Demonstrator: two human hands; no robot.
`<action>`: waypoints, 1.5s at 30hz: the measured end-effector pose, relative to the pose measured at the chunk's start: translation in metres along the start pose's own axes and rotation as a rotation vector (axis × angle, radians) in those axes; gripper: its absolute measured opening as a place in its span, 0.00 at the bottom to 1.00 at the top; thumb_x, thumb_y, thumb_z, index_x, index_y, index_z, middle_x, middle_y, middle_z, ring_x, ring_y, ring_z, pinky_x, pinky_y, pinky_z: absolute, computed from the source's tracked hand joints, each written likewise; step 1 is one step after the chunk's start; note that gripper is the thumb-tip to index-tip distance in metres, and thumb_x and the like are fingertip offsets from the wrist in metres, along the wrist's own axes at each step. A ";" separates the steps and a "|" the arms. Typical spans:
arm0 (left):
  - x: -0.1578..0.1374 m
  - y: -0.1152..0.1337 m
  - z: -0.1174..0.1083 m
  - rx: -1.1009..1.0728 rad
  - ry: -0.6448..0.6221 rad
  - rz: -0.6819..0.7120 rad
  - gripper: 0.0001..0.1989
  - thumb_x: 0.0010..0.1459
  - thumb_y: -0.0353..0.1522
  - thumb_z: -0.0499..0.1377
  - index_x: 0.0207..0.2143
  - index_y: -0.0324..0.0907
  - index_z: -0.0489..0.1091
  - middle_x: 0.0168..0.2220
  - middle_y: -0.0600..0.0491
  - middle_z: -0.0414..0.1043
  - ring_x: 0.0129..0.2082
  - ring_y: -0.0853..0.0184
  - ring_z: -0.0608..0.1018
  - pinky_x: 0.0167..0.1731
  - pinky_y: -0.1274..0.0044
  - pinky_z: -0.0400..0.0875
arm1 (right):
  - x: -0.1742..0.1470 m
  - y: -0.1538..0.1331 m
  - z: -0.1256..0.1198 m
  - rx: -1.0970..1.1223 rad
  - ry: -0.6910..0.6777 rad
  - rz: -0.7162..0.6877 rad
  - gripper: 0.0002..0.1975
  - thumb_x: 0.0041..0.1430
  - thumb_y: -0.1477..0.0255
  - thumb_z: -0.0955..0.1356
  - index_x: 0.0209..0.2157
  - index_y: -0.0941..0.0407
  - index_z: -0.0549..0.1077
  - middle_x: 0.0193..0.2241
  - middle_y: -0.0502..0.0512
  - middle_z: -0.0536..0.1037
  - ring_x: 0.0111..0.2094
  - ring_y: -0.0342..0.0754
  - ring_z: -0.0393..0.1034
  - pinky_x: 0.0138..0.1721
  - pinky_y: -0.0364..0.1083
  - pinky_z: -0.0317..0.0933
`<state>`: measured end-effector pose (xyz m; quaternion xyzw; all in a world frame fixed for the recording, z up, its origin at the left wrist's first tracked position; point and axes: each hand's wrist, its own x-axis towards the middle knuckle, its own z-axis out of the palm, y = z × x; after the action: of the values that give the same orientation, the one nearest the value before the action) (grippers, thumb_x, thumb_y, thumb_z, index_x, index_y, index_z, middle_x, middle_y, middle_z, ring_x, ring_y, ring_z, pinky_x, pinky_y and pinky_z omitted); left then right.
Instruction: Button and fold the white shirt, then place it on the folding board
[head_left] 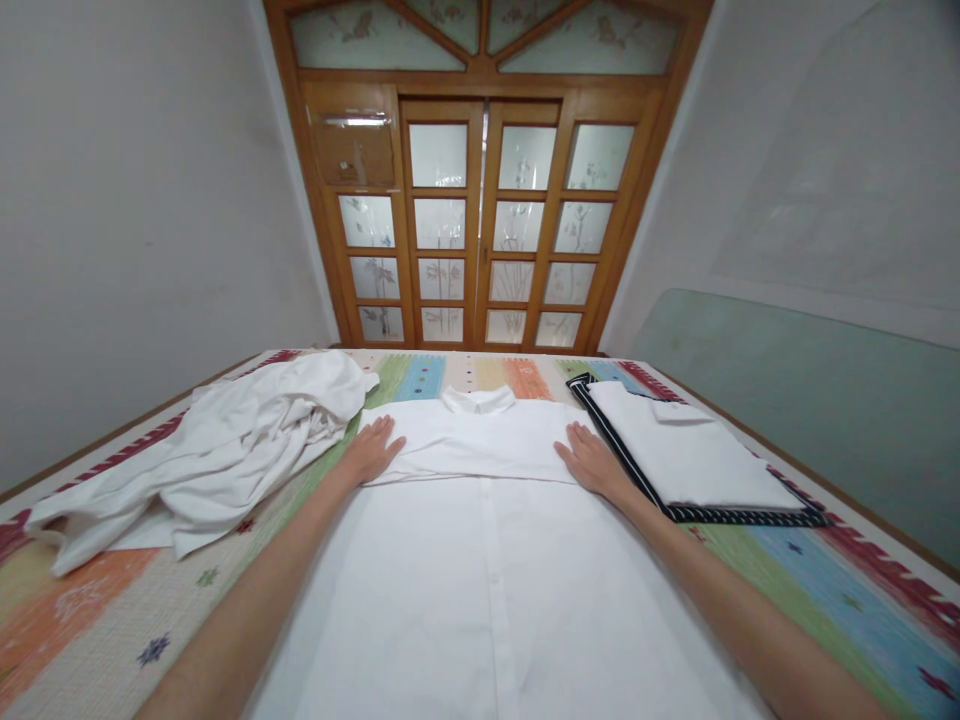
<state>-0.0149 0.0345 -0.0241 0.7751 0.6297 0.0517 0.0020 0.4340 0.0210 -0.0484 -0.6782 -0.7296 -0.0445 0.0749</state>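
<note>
A white collared shirt [442,570] lies spread on the bed, its collar [480,401] at the far end and its button strip running toward me. Folded cloth, apparently the sleeves, crosses it below the collar. On the left end of that fold my left hand [373,450] rests flat, palm down, fingers spread. My right hand [589,457] presses flat on the right end in the same way, fingers apart. Neither hand grips the fabric. The shirt's near end runs out of the picture.
A crumpled white garment [247,440] lies to the left. On the right are folded white clothes [690,455] on a black-edged cloth [742,516]. Beneath everything is a colourful patterned bedspread [832,590]. A pale green headboard-like panel [795,390] stands along the right; wooden glazed doors [487,220] are behind.
</note>
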 end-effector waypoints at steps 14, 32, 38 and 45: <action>0.038 0.001 -0.004 0.031 -0.002 0.005 0.31 0.67 0.42 0.40 0.65 0.32 0.55 0.68 0.41 0.53 0.68 0.60 0.54 0.65 0.68 0.50 | 0.023 -0.006 -0.010 -0.009 -0.062 0.055 0.34 0.69 0.61 0.53 0.65 0.74 0.52 0.67 0.75 0.51 0.69 0.58 0.44 0.66 0.54 0.42; -0.035 -0.006 -0.009 0.005 0.117 -0.004 0.25 0.64 0.32 0.43 0.60 0.33 0.62 0.63 0.39 0.62 0.65 0.59 0.63 0.63 0.67 0.57 | -0.037 0.018 -0.011 -0.022 -0.001 -0.246 0.30 0.69 0.64 0.54 0.64 0.68 0.57 0.66 0.68 0.55 0.68 0.58 0.44 0.66 0.60 0.44; -0.080 -0.009 -0.007 0.047 0.038 -0.079 0.31 0.66 0.39 0.40 0.64 0.27 0.54 0.67 0.35 0.53 0.68 0.55 0.55 0.65 0.63 0.50 | -0.090 0.031 -0.012 0.014 -0.002 -0.361 0.30 0.70 0.62 0.52 0.65 0.66 0.57 0.67 0.67 0.54 0.69 0.57 0.43 0.67 0.61 0.42; -0.122 -0.008 -0.002 0.098 0.036 -0.126 0.34 0.66 0.42 0.39 0.65 0.25 0.54 0.67 0.32 0.50 0.68 0.51 0.53 0.63 0.58 0.53 | -0.148 0.040 -0.014 0.080 0.069 -0.418 0.31 0.71 0.59 0.52 0.67 0.61 0.54 0.67 0.62 0.55 0.69 0.55 0.44 0.66 0.59 0.46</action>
<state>-0.0470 -0.0831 -0.0325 0.7320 0.6790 0.0347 -0.0440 0.4851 -0.1235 -0.0609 -0.5067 -0.8527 -0.0533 0.1159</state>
